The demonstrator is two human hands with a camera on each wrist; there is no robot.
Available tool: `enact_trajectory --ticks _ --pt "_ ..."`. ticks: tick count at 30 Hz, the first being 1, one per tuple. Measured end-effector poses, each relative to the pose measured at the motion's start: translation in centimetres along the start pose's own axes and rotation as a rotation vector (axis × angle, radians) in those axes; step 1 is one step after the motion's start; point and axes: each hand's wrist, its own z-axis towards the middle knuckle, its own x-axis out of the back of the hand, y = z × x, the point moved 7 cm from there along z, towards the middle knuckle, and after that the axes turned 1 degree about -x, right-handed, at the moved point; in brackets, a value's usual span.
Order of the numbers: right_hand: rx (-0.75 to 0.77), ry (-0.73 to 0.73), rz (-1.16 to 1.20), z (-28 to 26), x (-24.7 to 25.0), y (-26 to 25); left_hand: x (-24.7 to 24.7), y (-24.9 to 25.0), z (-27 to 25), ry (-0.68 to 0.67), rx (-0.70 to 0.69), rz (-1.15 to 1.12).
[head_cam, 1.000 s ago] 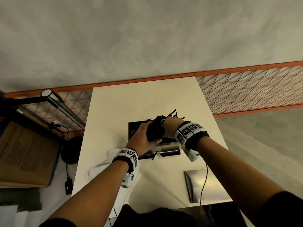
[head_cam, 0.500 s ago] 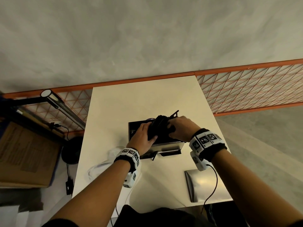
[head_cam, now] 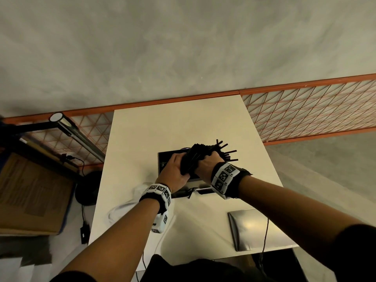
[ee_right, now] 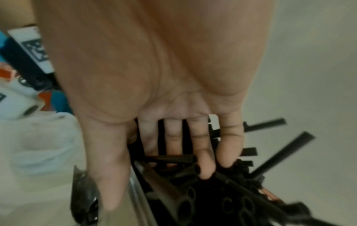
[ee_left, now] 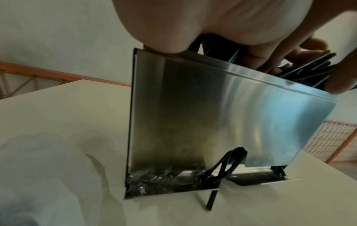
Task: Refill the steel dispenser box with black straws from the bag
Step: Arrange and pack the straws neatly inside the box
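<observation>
Hands (head_cam: 190, 169) gripping straws (head_cam: 200, 154), over dispenser box (ee_left: 222, 119)

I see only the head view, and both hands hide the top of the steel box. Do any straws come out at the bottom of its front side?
Observer: Yes. In the left wrist view a few loose straws stick out of the bottom slot of the dispenser box. One leans down onto the table.
Operator: How does the right hand hold the bundle?
Observer: The right hand has its fingers spread and bent over the black straws, which fan out unevenly.
Operator: Does the left hand touch the box?
Observer: The heel of the left hand appears to rest on the box's top front rim.
</observation>
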Motion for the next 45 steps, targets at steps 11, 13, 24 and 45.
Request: enact_trajectory --ticks 11,13,24,45 --pt "-0.135 -0.176 0.052 3.4 -2.4 -1.9 0.1 0.0 0.2 0.027 0.011 -0.01" --pt "-0.129 -0.194 0.066 3.8 -2.7 -1.9 0.1 0.0 0.2 0.027 0.012 -0.006" --pt "-0.032 -0.061 0.03 3.7 -2.5 -1.7 0.2 0.2 0.3 0.037 0.002 0.01" --pt "0.104 0.042 0.024 0.6 1.8 -0.2 0.1 0.1 0.1 0.018 -0.025 -0.007"
